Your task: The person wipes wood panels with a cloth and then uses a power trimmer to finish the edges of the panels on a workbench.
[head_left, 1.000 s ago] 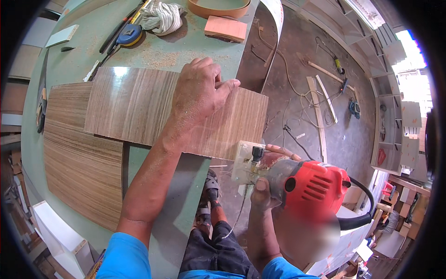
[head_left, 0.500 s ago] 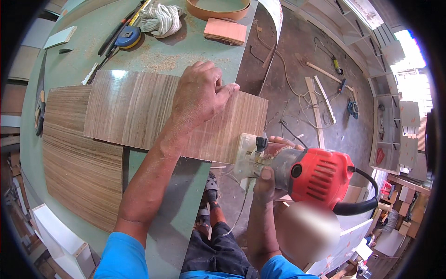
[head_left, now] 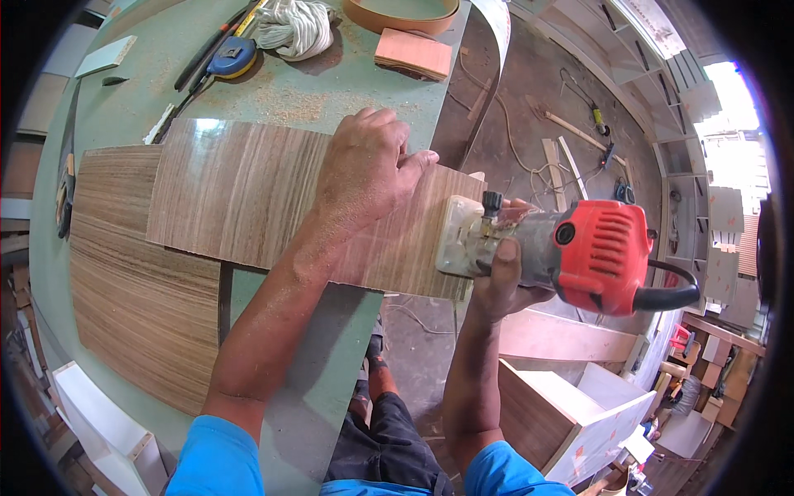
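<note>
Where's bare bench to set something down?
Green bench: one patch between the left forearm and the legs, another between the dark sliver and the wood-grain boards. Crowded: the far side, with tape measure, rope, pink block and brown ring. Red router crowds the board's right end.

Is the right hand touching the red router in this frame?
Touching: the head view shows the right hand gripping the red router by its grey body, thumb lying against it.
</note>
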Demonstrator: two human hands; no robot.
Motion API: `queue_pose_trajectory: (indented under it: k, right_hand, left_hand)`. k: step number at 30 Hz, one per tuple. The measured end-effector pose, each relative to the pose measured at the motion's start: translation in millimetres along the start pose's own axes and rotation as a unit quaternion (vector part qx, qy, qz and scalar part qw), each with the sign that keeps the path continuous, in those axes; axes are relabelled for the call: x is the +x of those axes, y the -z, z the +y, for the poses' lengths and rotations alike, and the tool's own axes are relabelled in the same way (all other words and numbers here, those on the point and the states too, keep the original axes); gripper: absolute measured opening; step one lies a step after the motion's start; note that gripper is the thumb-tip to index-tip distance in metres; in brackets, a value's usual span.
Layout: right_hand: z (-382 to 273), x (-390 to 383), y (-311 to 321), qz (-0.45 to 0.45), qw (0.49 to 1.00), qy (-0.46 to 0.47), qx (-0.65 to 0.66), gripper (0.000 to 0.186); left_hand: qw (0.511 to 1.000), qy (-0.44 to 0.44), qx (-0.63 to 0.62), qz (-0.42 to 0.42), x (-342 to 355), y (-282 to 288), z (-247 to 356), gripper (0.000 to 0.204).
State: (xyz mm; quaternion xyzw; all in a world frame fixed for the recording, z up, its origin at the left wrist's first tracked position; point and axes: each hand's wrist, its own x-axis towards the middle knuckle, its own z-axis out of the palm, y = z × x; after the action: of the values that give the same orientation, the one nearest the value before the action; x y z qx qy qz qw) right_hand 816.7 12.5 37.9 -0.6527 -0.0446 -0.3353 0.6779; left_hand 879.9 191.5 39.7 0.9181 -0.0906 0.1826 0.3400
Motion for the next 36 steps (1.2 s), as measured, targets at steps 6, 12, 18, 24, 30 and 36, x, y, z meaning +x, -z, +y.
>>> queue_pose_trajectory:
  k: [6, 12, 18, 24, 30, 36]
  right_hand:
    - [5, 18, -15, 0.040, 0.999, 0.016, -0.024, 0.051]
    - [12, 28, -23, 0.042, 0.998, 0.043, -0.003, 0.059]
    - [20, 37, -28, 0.057, 0.996, 0.058, 0.020, 0.060]
    - [27, 44, -28, 0.042, 0.997, 0.063, 0.011, 0.060]
    - [34, 51, -29, 0.043, 0.995, 0.089, 0.009, 0.058]
    - [36, 55, -31, 0.042, 0.995, 0.083, 0.016, 0.061]
  left_hand:
    - [1.000, -0.002, 0.009, -0.003, 1, -4, 1, 0.043]
    - [1.000, -0.004, 0.009, 0.005, -1, -4, -3, 0.043]
    - [1.000, -0.010, 0.007, 0.015, -1, -6, -5, 0.044]
    - [1.000, 0.006, 0.007, 0.005, -1, -5, -1, 0.044]
    - [1.000, -0.001, 0.006, 0.003, -1, -4, -1, 0.043]
    - [1.000, 0.002, 0.007, 0.002, -1, -5, -3, 0.044]
